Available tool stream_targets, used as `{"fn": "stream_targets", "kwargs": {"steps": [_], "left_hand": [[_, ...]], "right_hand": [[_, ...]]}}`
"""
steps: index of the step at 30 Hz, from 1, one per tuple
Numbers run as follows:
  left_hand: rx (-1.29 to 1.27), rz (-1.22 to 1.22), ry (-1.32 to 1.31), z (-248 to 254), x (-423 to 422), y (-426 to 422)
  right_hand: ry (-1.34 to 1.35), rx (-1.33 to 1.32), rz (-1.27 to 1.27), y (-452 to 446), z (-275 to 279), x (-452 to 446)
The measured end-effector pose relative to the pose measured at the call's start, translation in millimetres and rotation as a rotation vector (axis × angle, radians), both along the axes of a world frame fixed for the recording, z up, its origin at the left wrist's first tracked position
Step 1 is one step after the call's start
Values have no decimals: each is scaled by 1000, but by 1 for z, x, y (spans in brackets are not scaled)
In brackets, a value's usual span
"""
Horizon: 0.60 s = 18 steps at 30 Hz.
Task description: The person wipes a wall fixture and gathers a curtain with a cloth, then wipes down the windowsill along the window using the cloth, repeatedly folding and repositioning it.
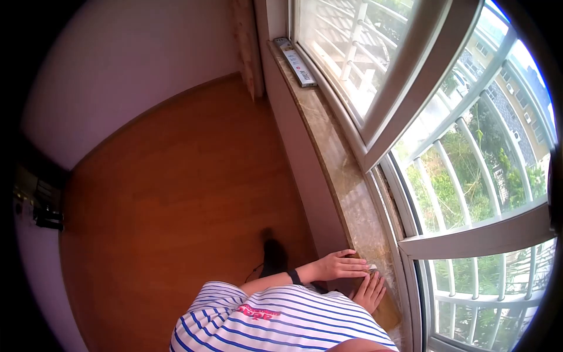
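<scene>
Our left hand [334, 267], right hand [369, 293] at the sill's [346, 182] inner edge
Fingers [355, 267] outstretched, pinch unclear; nudging could drop the white piece [372, 268].

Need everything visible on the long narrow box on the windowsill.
The box is slim, probably printed cardboard: pale top, dark lettering, small red mark, greyish edges. It lies flat and lengthwise on the stone-look windowsill, at the far end, beside the window frame; whether it touches the frame is unclear. Print is too small to read.
</scene>
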<state>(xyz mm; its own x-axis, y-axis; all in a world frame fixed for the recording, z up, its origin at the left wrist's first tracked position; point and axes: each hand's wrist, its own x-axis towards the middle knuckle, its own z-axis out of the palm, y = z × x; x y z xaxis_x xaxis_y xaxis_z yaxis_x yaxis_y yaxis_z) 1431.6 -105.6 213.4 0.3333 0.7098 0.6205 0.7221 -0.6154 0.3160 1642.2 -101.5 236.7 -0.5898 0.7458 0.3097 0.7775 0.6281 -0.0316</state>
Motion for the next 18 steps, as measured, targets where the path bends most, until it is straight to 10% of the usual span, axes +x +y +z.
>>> {"fn": "stream_targets", "kwargs": {"steps": [18], "left_hand": [[-238, 319, -11, 30, -252, 71]], "right_hand": [[34, 143, -154, 107, -5, -262]]}}
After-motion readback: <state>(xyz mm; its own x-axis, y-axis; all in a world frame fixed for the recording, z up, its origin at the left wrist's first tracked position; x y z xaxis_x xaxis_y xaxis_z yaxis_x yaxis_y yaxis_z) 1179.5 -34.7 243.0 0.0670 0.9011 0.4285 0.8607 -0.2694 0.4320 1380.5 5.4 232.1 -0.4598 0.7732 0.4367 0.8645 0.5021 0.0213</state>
